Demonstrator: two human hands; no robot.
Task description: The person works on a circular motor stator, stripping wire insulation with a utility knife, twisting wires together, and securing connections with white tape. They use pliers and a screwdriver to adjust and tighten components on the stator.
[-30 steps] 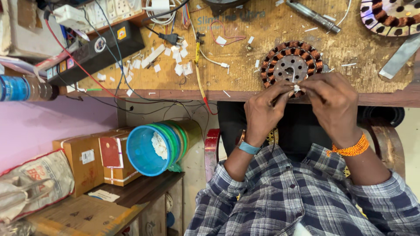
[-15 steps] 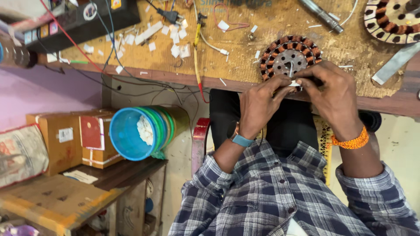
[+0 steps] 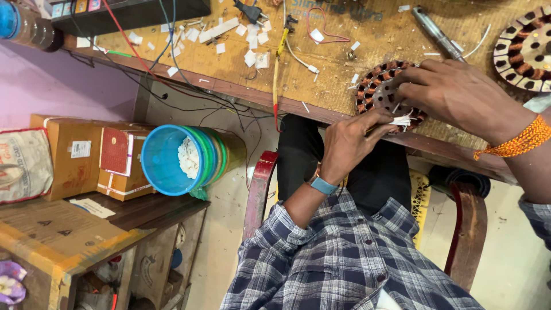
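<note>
Wooden workbench (image 3: 344, 46) spanned the far side of the scene, littered with white paper scraps (image 3: 252, 54) and loose wires. Left of the seated person stood a blue bucket (image 3: 172, 161) beside cardboard boxes (image 3: 74, 155). At the bench's near edge lay the round copper-wound stator (image 3: 381, 92), with a second stator (image 3: 525, 49) at the far right. The right hand (image 3: 459, 95) rested curled over the stator, steadying it. The left hand (image 3: 350, 143) pinched the white insulation strips (image 3: 402, 120) at the stator's near rim. Risk assessment: a strip could buckle or tear if pushed at an angle, and the stator, close to the edge, could slide off under uneven pressure.
</note>
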